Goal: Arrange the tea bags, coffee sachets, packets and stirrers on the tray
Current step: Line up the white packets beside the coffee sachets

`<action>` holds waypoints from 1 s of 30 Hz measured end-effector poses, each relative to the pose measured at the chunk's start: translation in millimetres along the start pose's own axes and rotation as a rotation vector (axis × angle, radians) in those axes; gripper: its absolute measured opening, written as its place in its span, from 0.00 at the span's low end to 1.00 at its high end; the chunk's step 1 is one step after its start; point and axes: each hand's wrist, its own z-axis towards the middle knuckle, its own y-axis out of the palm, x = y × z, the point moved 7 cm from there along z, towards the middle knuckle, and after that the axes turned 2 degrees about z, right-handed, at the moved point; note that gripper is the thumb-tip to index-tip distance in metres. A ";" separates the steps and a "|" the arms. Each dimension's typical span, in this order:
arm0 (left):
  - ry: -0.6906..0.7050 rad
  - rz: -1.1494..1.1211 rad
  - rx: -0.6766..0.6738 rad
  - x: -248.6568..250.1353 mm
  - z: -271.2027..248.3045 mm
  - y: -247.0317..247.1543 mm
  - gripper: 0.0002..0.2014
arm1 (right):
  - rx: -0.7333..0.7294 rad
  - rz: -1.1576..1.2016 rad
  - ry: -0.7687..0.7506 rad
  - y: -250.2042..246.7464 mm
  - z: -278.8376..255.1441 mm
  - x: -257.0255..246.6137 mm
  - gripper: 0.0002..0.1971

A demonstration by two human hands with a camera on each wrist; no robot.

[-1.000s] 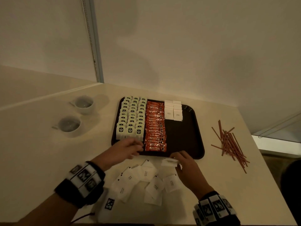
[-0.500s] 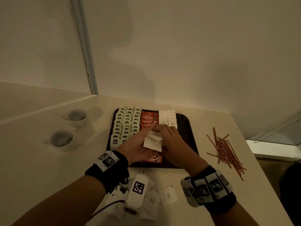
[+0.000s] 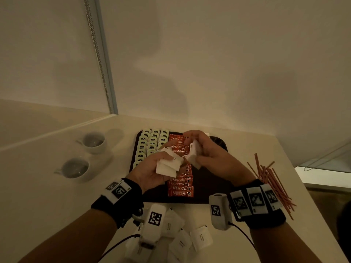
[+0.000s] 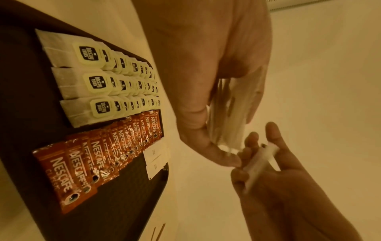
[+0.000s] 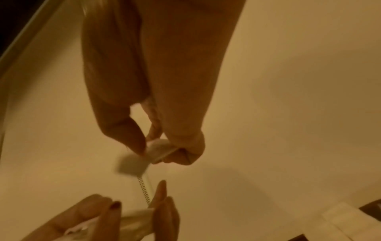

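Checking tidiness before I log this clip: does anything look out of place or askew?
Yes. White packets lie jumbled on the table in front of the tray, and the stirrers sit in a loose pile off it.

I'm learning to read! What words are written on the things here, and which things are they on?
"NESCAFE": on the red coffee sachets on the tray; the word below it is hard to make out.
Tea bags: black tag lettering too warped to read.
White packets on the table: tiny print, too small.
Wrist bands: square code patterns, no words.
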 end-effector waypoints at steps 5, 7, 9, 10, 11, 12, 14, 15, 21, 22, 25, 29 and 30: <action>-0.004 0.013 -0.013 5.6 5.1 12.9 0.13 | 0.210 -0.007 0.012 -8.9 18.2 12.9 0.28; -0.032 0.149 0.018 4.9 7.3 10.3 0.14 | 0.320 0.007 -0.002 -18.0 20.9 16.3 0.28; -0.024 0.315 0.065 6.2 9.2 6.9 0.14 | 0.399 -0.005 -0.007 -25.5 22.1 20.3 0.25; -0.001 0.370 0.090 8.2 9.8 5.4 0.14 | 0.428 -0.004 -0.010 -28.0 22.6 22.1 0.22; 0.019 0.404 0.119 9.9 10.3 4.8 0.14 | 0.455 0.016 -0.017 -30.0 22.8 24.2 0.19; 0.039 0.432 0.151 11.5 11.4 3.5 0.15 | 0.474 0.047 -0.020 -31.2 22.7 26.3 0.15; 0.083 0.506 0.206 15.3 13.6 2.1 0.15 | 0.488 0.081 -0.018 -32.8 21.4 28.5 0.11; 0.116 0.551 0.236 17.6 14.7 1.3 0.15 | 0.471 0.085 -0.011 -32.8 20.6 29.3 0.11; 0.232 0.554 0.358 29.2 15.5 4.6 0.12 | 0.317 0.118 0.074 -20.2 15.7 44.4 0.10; 0.245 0.564 0.348 30.9 16.1 7.0 0.12 | 0.329 0.130 0.077 -18.8 14.8 47.5 0.09; 0.292 0.616 0.348 35.5 14.3 12.0 0.07 | 0.428 0.186 0.056 -20.1 12.7 55.6 0.09; 0.241 0.699 0.367 28.7 18.2 5.2 0.06 | 0.525 0.370 0.034 -20.6 12.2 70.0 0.07; 0.239 0.716 0.366 27.4 19.0 4.5 0.05 | 0.519 0.391 0.050 -18.3 12.5 73.8 0.07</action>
